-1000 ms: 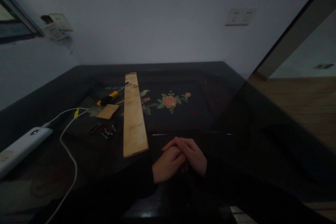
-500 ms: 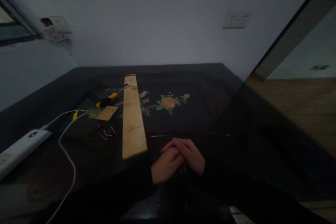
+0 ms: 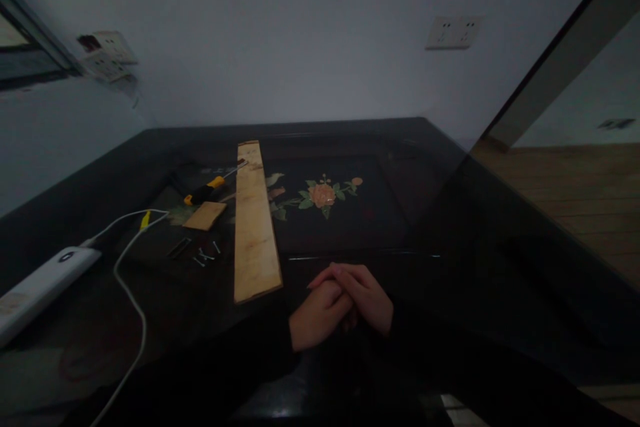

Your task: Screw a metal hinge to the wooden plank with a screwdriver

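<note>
My left hand point(image 3: 316, 319) and my right hand point(image 3: 371, 299) are clasped together at the table's near side. The right fingers lie over the left hand; both are closed, with no object visible in them. Just left of them, a long wooden board point(image 3: 255, 233) lies flat, pointing away from me. A screwdriver point(image 3: 205, 191) with a yellow and black handle rests its shaft across the board's left edge. Nearer me are a small wooden piece point(image 3: 205, 216), several screws point(image 3: 204, 256) and a small dark rectangular item point(image 3: 179, 248) that I cannot make out.
A white power bank point(image 3: 45, 287) with a white cable point(image 3: 131, 297) occupies the left side. The dark table point(image 3: 345, 240) carries a painted flower pattern and meets the wall behind. Wall sockets point(image 3: 453, 33) are above it; wooden flooring point(image 3: 560, 180) shows at right.
The view has shifted very slightly. My hands stay clasped, and the objects on the table keep their places.
</note>
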### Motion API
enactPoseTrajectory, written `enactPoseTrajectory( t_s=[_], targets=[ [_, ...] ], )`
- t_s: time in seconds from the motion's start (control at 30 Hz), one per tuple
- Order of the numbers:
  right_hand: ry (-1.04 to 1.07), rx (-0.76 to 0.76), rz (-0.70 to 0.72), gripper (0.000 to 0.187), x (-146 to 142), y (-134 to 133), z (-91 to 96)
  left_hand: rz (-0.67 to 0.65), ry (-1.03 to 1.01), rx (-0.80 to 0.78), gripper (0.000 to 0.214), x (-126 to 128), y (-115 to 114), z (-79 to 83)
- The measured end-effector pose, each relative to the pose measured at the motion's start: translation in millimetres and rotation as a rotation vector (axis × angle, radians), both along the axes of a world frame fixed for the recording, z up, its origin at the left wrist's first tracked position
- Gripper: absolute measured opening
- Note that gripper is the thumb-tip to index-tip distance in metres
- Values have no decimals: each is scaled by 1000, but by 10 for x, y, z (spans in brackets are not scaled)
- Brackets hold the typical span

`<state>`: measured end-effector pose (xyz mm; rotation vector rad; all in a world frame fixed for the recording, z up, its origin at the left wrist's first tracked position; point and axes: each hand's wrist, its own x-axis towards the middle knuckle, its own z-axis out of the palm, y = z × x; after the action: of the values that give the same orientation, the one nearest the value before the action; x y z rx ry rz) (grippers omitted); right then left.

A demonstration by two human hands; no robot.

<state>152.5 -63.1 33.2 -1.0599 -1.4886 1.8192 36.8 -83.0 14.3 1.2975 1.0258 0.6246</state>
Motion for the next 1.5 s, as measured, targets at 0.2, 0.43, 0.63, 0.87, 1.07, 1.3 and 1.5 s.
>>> enactPoseTrajectory(
  t_s=[0.2,0.43,0.63,0.87,1.07,1.3,1.5],
  targets=[
    [32,44,8,60,9,14,-45,5,0,36,43,19,17,-33],
    [4,95,-21,59,16,67,-72,15,-53,97,51,20,36,-55],
    [5,123,-23,57,53,94,-78,9,-131,156,57,13,29,-64],
    [23,295,-100,49,118,238,-107,-46,-187,200,53,-122,49,117],
    [60,319,-186,42,173,400,-142,160,-97,443,36,-527,165,480],
    [63,354,-257,37,1,490,-90,853,77,639,24,-1369,646,366],
    [200,236,-249,39,-666,750,-151,995,-202,367,38,-1662,852,136]
  ],
)
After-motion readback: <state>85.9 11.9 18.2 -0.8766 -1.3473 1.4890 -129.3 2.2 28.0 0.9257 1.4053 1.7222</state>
